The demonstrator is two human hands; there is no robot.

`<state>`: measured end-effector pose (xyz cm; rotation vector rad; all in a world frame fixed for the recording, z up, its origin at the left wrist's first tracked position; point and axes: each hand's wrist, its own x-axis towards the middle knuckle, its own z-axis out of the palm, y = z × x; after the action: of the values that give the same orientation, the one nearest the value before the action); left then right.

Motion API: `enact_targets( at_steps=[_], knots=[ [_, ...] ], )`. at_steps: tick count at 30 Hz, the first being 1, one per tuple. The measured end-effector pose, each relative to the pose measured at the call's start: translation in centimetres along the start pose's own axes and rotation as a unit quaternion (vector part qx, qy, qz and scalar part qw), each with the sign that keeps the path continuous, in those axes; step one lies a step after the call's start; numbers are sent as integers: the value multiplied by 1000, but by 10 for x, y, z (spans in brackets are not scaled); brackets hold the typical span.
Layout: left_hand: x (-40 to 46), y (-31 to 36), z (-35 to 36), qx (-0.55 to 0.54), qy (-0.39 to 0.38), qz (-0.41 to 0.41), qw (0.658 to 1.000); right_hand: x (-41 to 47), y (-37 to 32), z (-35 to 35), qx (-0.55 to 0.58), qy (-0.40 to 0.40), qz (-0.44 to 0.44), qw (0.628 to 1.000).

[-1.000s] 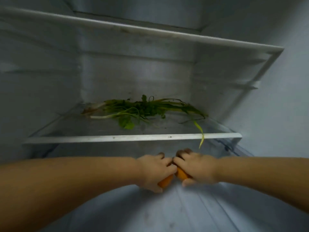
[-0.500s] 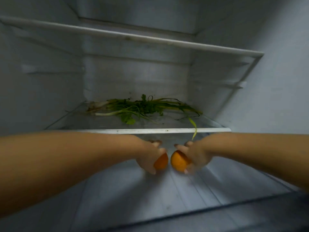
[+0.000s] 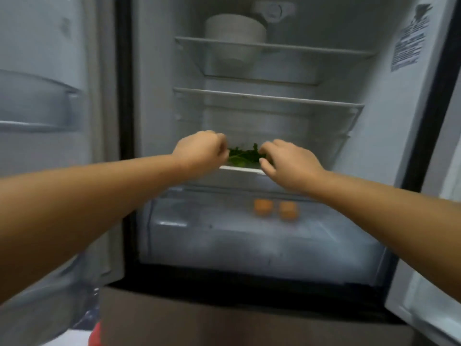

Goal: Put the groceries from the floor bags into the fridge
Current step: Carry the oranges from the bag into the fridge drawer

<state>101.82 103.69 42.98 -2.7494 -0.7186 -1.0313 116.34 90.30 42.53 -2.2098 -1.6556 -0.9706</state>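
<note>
Two oranges (image 3: 262, 207) (image 3: 288, 211) lie side by side low in the open fridge, above the clear crisper drawer (image 3: 249, 243). A bunch of green herbs (image 3: 245, 154) rests on the glass shelf (image 3: 239, 169) above them. My left hand (image 3: 202, 149) hovers in front of that shelf with fingers loosely curled, holding nothing. My right hand (image 3: 287, 163) is beside it, fingers relaxed and empty, partly covering the shelf's front edge. Neither hand touches the oranges.
A white bowl (image 3: 235, 33) stands on the top shelf. The fridge door (image 3: 37, 101) with its bins hangs open on the left. Below is the brown lower-compartment front (image 3: 224, 320). Something red (image 3: 96, 333) shows on the floor at the bottom left.
Both hands let go of the oranges, which now lie on the low shelf. The hands have drawn back and risen to the herb shelf, and my view has pulled out of the fridge.
</note>
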Motion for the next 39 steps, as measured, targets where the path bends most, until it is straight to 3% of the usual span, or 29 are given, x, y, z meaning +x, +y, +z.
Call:
enact_targets(
  at_steps=[3,6,12,18,21,29,39],
  knots=[
    [-59,3,-23,-26,80,-2,996,-35,-35,-7,12,85,-46,995],
    [-123,6,-33,-62,118,5,991,-77,-72,-6,30,110,-96,989],
    [-280,-2,-33,-49,41,-26,998,-161,-168,16,70,32,-88,993],
    [-457,-57,-53,-28,-36,-107,993,-242,-350,38,146,-92,-84,981],
    [-565,-102,-83,-3,-92,-213,973,-288,-469,36,230,-171,-112,952],
    [-806,-214,-212,102,-131,-424,890,-346,-710,-5,313,-199,-276,886],
    [-939,-308,-271,111,-129,-568,805,-352,-921,-8,307,-258,-444,801]
  ],
)
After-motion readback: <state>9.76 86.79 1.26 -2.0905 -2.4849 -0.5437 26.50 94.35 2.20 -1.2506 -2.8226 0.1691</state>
